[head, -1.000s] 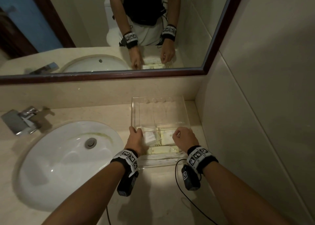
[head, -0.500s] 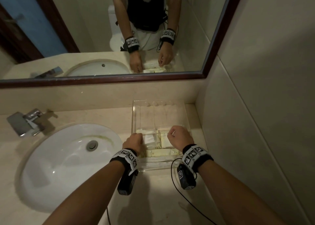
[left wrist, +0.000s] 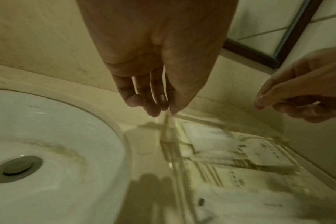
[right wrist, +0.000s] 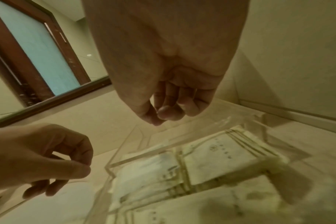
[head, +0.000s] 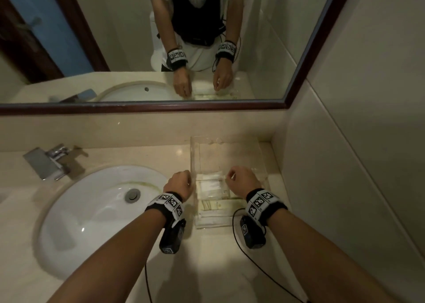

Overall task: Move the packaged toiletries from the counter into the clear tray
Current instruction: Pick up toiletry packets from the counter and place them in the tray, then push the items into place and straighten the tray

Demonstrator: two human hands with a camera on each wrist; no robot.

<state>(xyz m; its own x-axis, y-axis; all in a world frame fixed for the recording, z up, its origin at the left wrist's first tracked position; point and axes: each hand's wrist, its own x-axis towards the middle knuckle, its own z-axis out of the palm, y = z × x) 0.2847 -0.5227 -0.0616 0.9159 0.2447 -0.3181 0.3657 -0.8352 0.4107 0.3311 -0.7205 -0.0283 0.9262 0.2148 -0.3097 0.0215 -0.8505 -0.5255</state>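
Observation:
The clear tray (head: 193,160) stands on the counter against the right wall. Several pale packaged toiletries (head: 210,185) lie flat in its near half, and its far half shows only the bare bottom. My left hand (head: 187,179) hovers over the tray's left wall with its fingers (left wrist: 159,104) hanging loose and holding nothing. Above the tray's right side, my right hand (head: 231,176) is loosely curled, thumb near the index finger (right wrist: 164,112), and I see nothing in it. In the right wrist view the packets (right wrist: 211,151) sit below both hands, inside the tray rim (right wrist: 136,160).
A white sink basin (head: 92,210) lies left of the tray, with a chrome faucet (head: 46,162) behind it. A framed mirror (head: 138,50) hangs above the backsplash. The tiled wall (head: 345,164) closes the right side. Bare counter (head: 218,268) runs in front of the tray.
Both hands have risen off the packets in the tray's near half and moved slightly apart. The packets stay in the tray.

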